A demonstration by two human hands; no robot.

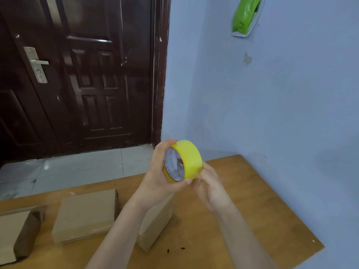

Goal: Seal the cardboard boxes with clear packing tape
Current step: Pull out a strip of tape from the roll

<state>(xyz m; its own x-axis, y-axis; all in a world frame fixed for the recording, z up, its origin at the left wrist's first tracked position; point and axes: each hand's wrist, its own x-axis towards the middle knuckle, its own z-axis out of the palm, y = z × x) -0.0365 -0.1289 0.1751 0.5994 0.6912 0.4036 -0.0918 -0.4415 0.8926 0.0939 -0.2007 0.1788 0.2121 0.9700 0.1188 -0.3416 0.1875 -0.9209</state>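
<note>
Head view showed you holding the yellow tape roll (184,161) above the table (242,191) — left hand (161,179) gripping it, right hand (208,188) picking at its edge. Cardboard boxes (85,214) waited below — next, free the tape end.

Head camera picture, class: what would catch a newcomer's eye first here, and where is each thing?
First, the yellow tape roll, held up mid-frame above the wooden table: the left hand grips it, and the right hand pinches at its lower edge. Then the cardboard boxes lying on the table at lower left, and the dark door behind.
</note>
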